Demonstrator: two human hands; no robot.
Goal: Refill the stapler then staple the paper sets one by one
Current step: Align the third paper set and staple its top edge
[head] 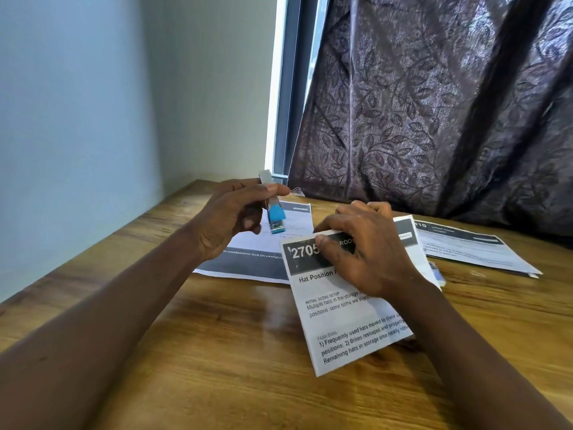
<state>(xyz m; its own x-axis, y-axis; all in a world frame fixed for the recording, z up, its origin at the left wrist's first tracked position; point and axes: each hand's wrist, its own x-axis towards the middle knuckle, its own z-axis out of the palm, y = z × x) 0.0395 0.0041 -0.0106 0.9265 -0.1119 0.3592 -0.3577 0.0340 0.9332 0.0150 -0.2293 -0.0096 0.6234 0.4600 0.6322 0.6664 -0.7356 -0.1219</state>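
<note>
My left hand (235,215) is closed around a small silver and blue stapler (274,212), held above the table with its blue end pointing down toward me. My right hand (369,252) grips the top of a paper set (347,324) headed "2705", thumb on its dark header, and lifts the set's top edge off the wooden table (217,352). A second paper set (257,262) lies flat under and behind the stapler. A third paper set (477,249) lies at the right.
A dark patterned curtain (434,103) hangs over the table's far edge, beside a window frame (286,88). A pale wall (77,119) bounds the left side. A small blue and white object (437,273) peeks out behind my right wrist.
</note>
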